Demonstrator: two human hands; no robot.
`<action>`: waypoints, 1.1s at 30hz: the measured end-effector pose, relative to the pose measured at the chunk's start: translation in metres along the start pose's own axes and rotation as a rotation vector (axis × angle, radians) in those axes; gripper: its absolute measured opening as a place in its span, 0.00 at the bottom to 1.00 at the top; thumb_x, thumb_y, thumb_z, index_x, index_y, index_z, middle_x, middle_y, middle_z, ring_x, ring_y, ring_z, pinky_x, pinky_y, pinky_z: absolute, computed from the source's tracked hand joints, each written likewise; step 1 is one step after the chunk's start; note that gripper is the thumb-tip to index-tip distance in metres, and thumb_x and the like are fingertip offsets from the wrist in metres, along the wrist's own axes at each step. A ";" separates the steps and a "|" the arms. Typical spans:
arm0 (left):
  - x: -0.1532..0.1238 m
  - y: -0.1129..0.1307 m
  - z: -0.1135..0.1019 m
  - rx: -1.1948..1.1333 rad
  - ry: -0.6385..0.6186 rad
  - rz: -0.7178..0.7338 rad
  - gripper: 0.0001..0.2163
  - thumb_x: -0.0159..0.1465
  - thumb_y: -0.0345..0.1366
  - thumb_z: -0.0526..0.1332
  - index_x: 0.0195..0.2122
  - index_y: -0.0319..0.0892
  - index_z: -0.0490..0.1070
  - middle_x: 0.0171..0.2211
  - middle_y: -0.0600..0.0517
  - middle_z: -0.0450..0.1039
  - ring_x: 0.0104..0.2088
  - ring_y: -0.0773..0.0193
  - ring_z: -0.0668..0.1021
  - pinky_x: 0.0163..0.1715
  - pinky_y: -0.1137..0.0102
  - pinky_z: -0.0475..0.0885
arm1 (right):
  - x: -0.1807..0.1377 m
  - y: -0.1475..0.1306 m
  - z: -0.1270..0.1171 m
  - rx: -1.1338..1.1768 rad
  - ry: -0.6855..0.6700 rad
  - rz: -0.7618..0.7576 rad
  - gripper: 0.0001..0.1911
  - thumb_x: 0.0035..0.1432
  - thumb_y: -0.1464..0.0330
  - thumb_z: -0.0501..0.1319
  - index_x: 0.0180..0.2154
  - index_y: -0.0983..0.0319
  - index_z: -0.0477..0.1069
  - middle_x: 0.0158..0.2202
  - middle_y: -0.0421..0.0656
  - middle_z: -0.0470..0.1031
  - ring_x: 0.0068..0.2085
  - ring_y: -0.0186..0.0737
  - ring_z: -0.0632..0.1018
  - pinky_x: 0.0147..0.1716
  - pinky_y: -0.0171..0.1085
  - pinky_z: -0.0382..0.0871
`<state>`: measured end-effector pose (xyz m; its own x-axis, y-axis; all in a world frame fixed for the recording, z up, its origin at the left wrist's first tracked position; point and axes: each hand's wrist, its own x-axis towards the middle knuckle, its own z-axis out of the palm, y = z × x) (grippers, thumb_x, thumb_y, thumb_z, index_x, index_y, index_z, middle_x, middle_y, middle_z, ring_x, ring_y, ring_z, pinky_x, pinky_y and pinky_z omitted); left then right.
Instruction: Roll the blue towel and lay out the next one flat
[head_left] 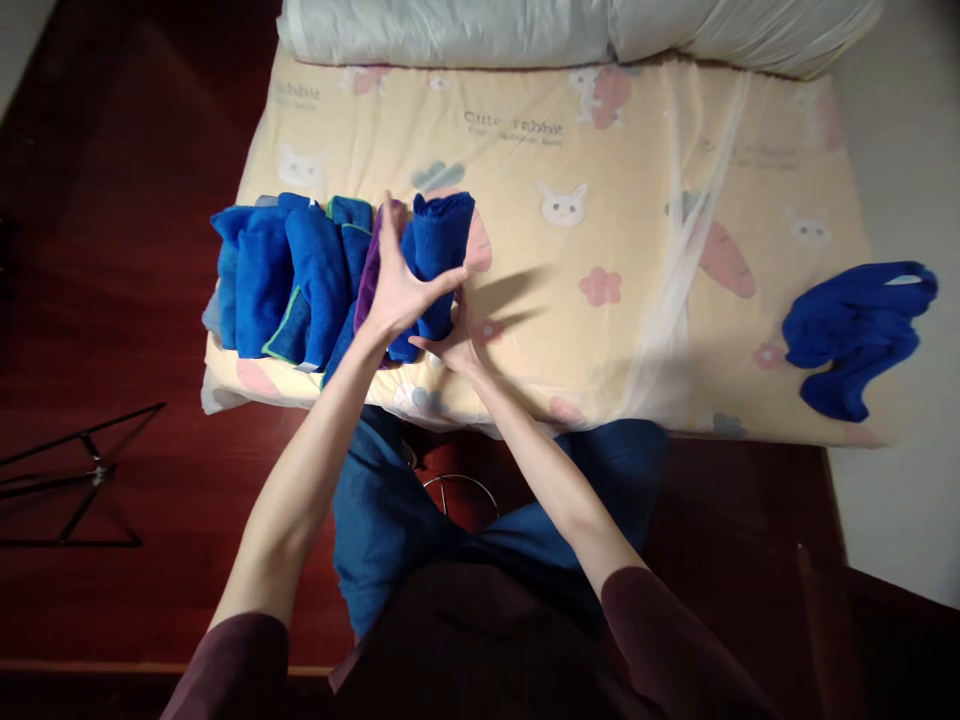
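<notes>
Rolled blue towel stands on end at the near left part of the mattress, rightmost in a row of rolled cloths. Landmark for all that follows: this roll.

Left hand: pressed against the roll's left side, palm flat and wide open, fingers spread and pointing up, thumb reaching right across the roll's front. Contact, but no closed grasp.

Right hand: at the roll's base, just below and in front of it, fingers tucked in under the lower end. Mostly hidden by the roll and the left hand; cannot tell how far it is open or whether it grips the cloth.

Directly left of the roll, touching it behind the left hand: a purple cloth, only an edge showing. Further left, packed side by side: the other blue rolled towels, one with a green hem.

Well to the right of the roll, at the mattress's far right edge: a loose heap of blue cloths, unrolled, crumpled.

Beyond the roll, along the far edge of the mattress: white bedding.

The mattress cover is pale yellow with rabbit, carrot and flower print. Below the roll, off the mattress: dark red floor, with a black wire stand lying down to the left.
</notes>
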<state>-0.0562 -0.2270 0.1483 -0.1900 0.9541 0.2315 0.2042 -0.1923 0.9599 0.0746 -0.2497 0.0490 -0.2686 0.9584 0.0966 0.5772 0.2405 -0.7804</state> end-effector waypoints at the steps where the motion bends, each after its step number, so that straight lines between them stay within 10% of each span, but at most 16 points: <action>1: 0.003 0.004 -0.009 0.018 0.012 0.025 0.50 0.44 0.60 0.80 0.64 0.49 0.64 0.71 0.44 0.60 0.76 0.42 0.50 0.72 0.49 0.53 | -0.004 0.007 0.001 0.008 0.033 0.040 0.51 0.54 0.55 0.76 0.65 0.79 0.57 0.65 0.63 0.67 0.71 0.48 0.62 0.71 0.45 0.57; 5: 0.001 0.014 -0.035 0.056 0.152 0.114 0.46 0.63 0.59 0.70 0.74 0.52 0.47 0.77 0.51 0.43 0.77 0.51 0.44 0.75 0.48 0.43 | -0.026 0.031 0.001 0.075 0.045 0.087 0.68 0.50 0.56 0.78 0.75 0.70 0.36 0.77 0.66 0.41 0.77 0.56 0.49 0.73 0.55 0.55; 8: -0.006 0.015 -0.036 0.145 0.151 0.182 0.38 0.69 0.56 0.65 0.73 0.49 0.50 0.77 0.50 0.43 0.77 0.54 0.48 0.76 0.50 0.42 | -0.036 0.039 0.001 0.095 0.025 0.093 0.68 0.53 0.53 0.76 0.76 0.61 0.32 0.78 0.61 0.40 0.77 0.58 0.50 0.71 0.61 0.55; 13: 0.000 -0.005 -0.003 0.295 -0.156 0.152 0.35 0.59 0.66 0.65 0.60 0.49 0.73 0.70 0.48 0.62 0.74 0.40 0.53 0.74 0.47 0.40 | -0.031 0.039 0.003 0.125 -0.017 0.040 0.52 0.60 0.53 0.71 0.74 0.64 0.48 0.73 0.59 0.59 0.72 0.54 0.65 0.70 0.53 0.62; 19: 0.024 -0.045 0.038 0.732 -0.552 0.034 0.32 0.59 0.60 0.62 0.57 0.44 0.78 0.74 0.44 0.57 0.75 0.29 0.45 0.70 0.33 0.32 | -0.014 0.009 0.016 0.035 -0.141 -0.025 0.21 0.68 0.62 0.64 0.59 0.60 0.72 0.62 0.49 0.75 0.62 0.49 0.75 0.60 0.47 0.73; 26: 0.050 -0.079 0.010 0.942 -0.485 0.074 0.28 0.61 0.60 0.47 0.63 0.84 0.63 0.67 0.89 0.28 0.76 0.35 0.35 0.67 0.31 0.19 | -0.003 -0.007 0.055 -0.157 -0.154 -0.093 0.18 0.69 0.56 0.60 0.58 0.36 0.73 0.66 0.13 0.68 0.72 0.40 0.65 0.68 0.41 0.68; 30: 0.047 -0.085 0.010 1.011 -0.472 0.039 0.31 0.59 0.55 0.44 0.64 0.93 0.47 0.61 0.90 0.20 0.76 0.39 0.34 0.67 0.29 0.21 | -0.027 0.016 0.018 0.053 -0.245 -0.188 0.17 0.65 0.59 0.64 0.53 0.31 0.75 0.62 0.05 0.69 0.72 0.35 0.64 0.68 0.36 0.67; 33: 0.045 -0.086 0.020 1.063 -0.472 0.016 0.35 0.57 0.52 0.43 0.67 0.91 0.40 0.61 0.88 0.17 0.76 0.41 0.33 0.67 0.27 0.24 | -0.058 0.063 -0.064 0.254 -0.195 -0.283 0.19 0.70 0.58 0.60 0.60 0.48 0.73 0.70 0.28 0.66 0.69 0.35 0.70 0.68 0.39 0.67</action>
<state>-0.0630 -0.1627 0.0730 0.1509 0.9871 -0.0543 0.9486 -0.1291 0.2890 0.1755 -0.2802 0.0336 -0.5439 0.8070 0.2299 0.2579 0.4215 -0.8694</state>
